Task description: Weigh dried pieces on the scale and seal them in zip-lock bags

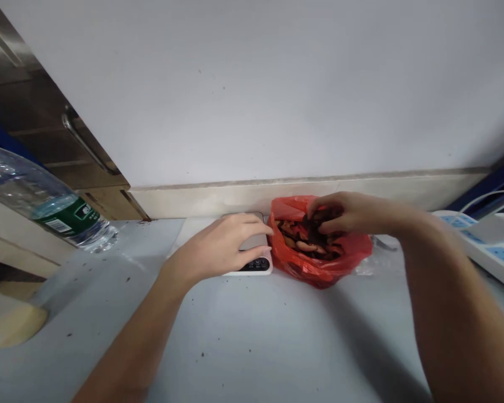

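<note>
Red bag [319, 273]: crinkled, glossy, brown pieces [308, 247] inside, by bench [252, 341] back edge | left hand [227, 240]: fingers apart over scale [258, 265] | right hand [355, 212]: in bag mouth, grip unclear

Open tabletop [243, 336] at six, wall [256, 89] blocking twelve, bottle [59, 210] at nine, red bag [315, 271] and power strip [493, 256] toward three
</note>
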`<action>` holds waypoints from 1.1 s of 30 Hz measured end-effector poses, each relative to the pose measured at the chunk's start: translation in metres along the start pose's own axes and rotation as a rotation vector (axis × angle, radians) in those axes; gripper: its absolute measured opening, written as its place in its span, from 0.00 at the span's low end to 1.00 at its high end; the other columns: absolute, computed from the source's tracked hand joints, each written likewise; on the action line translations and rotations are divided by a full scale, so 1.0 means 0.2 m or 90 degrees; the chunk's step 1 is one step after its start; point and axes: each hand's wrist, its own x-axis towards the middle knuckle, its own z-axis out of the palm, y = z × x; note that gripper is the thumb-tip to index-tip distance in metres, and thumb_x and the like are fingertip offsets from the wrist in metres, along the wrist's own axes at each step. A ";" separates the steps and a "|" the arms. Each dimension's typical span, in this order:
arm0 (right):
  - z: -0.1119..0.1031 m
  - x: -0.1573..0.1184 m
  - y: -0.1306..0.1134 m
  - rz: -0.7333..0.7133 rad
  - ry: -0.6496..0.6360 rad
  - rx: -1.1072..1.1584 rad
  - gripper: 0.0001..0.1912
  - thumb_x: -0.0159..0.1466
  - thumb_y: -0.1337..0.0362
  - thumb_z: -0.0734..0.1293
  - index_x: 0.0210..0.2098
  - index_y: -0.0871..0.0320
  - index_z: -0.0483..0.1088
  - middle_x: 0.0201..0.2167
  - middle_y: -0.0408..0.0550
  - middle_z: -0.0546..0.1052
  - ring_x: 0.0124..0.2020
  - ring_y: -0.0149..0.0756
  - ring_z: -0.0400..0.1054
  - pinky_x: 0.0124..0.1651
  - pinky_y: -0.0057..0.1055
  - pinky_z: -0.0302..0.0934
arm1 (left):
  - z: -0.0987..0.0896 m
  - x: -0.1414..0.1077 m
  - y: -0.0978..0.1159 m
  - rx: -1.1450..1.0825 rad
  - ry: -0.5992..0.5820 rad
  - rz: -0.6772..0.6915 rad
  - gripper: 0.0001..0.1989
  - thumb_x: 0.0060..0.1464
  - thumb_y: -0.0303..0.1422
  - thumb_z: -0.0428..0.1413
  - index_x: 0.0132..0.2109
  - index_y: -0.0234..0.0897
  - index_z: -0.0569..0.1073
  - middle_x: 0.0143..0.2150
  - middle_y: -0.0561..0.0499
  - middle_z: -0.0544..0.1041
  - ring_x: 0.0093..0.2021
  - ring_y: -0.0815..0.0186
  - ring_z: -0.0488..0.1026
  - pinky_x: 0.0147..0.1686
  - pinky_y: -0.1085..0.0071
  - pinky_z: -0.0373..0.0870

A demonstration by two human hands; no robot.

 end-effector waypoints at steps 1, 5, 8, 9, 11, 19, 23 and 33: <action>-0.02 -0.02 0.01 -0.026 0.002 0.022 0.12 0.55 0.66 0.67 0.38 0.52 0.78 0.35 0.43 0.82 0.40 0.43 0.75 0.40 0.32 0.67 | -0.01 0.00 0.00 -0.001 0.001 0.000 0.14 0.70 0.37 0.53 0.56 0.43 0.78 0.54 0.49 0.81 0.54 0.59 0.77 0.55 0.64 0.72; -0.06 -0.09 -0.02 -0.077 0.043 0.110 0.12 0.54 0.62 0.70 0.38 0.53 0.79 0.39 0.46 0.84 0.44 0.47 0.76 0.45 0.36 0.70 | -0.08 -0.04 -0.05 0.010 -0.018 -0.078 0.17 0.68 0.42 0.51 0.56 0.43 0.78 0.56 0.49 0.81 0.56 0.57 0.76 0.57 0.63 0.71; -0.06 -0.10 -0.12 -0.093 0.085 0.170 0.11 0.56 0.65 0.69 0.39 0.53 0.78 0.39 0.46 0.83 0.44 0.44 0.77 0.46 0.34 0.70 | -0.14 -0.10 -0.12 0.032 -0.061 -0.211 0.23 0.66 0.47 0.51 0.61 0.44 0.76 0.61 0.47 0.79 0.61 0.53 0.73 0.58 0.60 0.71; -0.05 -0.09 -0.16 -0.111 0.094 0.192 0.11 0.57 0.66 0.69 0.40 0.53 0.78 0.39 0.45 0.83 0.44 0.43 0.77 0.46 0.33 0.70 | -0.16 -0.11 -0.14 0.038 -0.084 -0.255 0.24 0.66 0.48 0.52 0.62 0.45 0.75 0.63 0.46 0.78 0.62 0.52 0.73 0.57 0.60 0.71; -0.01 -0.04 -0.25 -0.149 0.095 0.230 0.11 0.59 0.68 0.70 0.41 0.54 0.77 0.39 0.45 0.84 0.44 0.41 0.78 0.47 0.31 0.70 | -0.19 -0.15 -0.19 0.049 -0.133 -0.326 0.26 0.64 0.49 0.52 0.64 0.46 0.73 0.63 0.45 0.77 0.61 0.52 0.74 0.55 0.60 0.73; 0.25 0.26 -0.53 -0.078 -0.055 0.230 0.15 0.58 0.78 0.67 0.41 0.58 0.76 0.35 0.47 0.84 0.34 0.35 0.78 0.36 0.25 0.69 | -0.15 -0.17 -0.29 0.041 -0.237 -0.429 0.30 0.63 0.47 0.52 0.70 0.48 0.66 0.63 0.41 0.77 0.57 0.53 0.78 0.53 0.60 0.74; 0.31 0.34 -0.52 -0.033 -0.087 0.157 0.24 0.58 0.76 0.67 0.53 0.59 0.76 0.40 0.51 0.85 0.32 0.36 0.78 0.30 0.25 0.68 | -0.13 -0.13 -0.30 0.023 -0.264 -0.429 0.30 0.64 0.47 0.53 0.70 0.45 0.67 0.64 0.40 0.76 0.58 0.52 0.77 0.55 0.60 0.73; 0.25 0.30 -0.40 -0.032 -0.015 0.197 0.34 0.61 0.70 0.72 0.66 0.52 0.69 0.59 0.54 0.79 0.46 0.39 0.79 0.44 0.28 0.71 | -0.14 -0.11 -0.26 0.028 -0.298 -0.478 0.30 0.65 0.47 0.53 0.71 0.48 0.64 0.66 0.43 0.73 0.61 0.55 0.74 0.58 0.63 0.70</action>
